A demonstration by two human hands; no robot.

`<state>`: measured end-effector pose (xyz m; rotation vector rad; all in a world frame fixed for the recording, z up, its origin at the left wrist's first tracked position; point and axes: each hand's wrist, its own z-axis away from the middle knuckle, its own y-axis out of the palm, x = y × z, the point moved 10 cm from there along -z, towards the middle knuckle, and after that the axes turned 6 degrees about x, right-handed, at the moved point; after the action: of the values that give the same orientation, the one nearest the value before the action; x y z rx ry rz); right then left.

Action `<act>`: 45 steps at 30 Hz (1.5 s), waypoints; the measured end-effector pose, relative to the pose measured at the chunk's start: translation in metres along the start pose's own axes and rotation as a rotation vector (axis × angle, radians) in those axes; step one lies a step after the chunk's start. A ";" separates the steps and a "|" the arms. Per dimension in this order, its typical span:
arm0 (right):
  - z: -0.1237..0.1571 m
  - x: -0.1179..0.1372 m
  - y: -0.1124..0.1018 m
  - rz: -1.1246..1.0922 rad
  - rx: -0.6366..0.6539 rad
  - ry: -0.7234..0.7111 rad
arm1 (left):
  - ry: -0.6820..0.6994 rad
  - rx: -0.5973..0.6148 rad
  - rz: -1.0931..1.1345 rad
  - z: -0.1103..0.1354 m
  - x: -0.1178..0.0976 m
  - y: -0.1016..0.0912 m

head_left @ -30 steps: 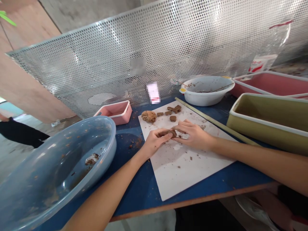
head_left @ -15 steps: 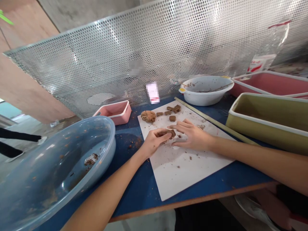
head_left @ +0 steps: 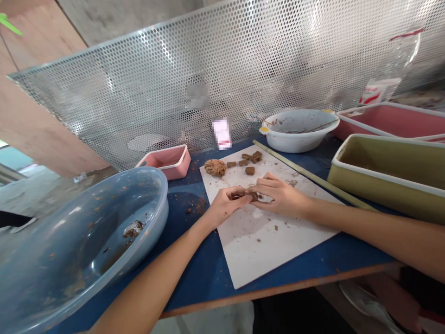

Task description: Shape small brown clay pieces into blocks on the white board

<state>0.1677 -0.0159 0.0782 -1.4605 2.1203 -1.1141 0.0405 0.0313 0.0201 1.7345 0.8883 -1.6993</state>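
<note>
Metal screen (head_left: 156, 88), perforated, stands behind the blue desk (head_left: 198, 273). On the desk, a large translucent basin (head_left: 62, 241) lies to the person's left and a green tub (head_left: 382, 190) to the right. Between them is a white board (head_left: 264, 255), with a pale stick (head_left: 313, 178) along its right side. Over the board the two hands meet: the left hand (head_left: 225, 204) pinches one end of a brown clay piece between thumb and fingers, while the right hand (head_left: 278, 195) grips the other end, fingers above and thumb below. Beyond them rests a rough lump (head_left: 215, 167). Smaller is the clay piece (head_left: 253, 196) itself, over the middle of the board; whether it touches the surface cannot be told. The step in hand appears to be finger-shaping; it should go best with light, even pressure from both sides, since a hard squeeze could crack or flatten soft clay. A loose block (head_left: 250, 171) sits just beyond the fingers, so the knuckles are best kept low and clear of it. Scattered crumbs (head_left: 276, 228) may stick to damp faces.
</note>
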 end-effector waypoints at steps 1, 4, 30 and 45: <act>0.000 0.000 0.000 0.000 0.002 0.002 | 0.002 0.002 -0.003 0.000 -0.001 0.000; 0.000 0.000 0.001 0.002 0.024 0.014 | 0.007 0.004 -0.006 0.000 -0.002 0.001; 0.001 -0.011 0.001 0.001 0.026 0.118 | -0.030 -0.068 0.046 0.000 0.009 -0.008; 0.001 -0.010 -0.001 0.036 0.034 0.055 | -0.025 -0.083 0.104 0.002 0.005 -0.006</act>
<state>0.1730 -0.0071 0.0770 -1.3857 2.1448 -1.1845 0.0345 0.0337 0.0151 1.6716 0.8315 -1.5910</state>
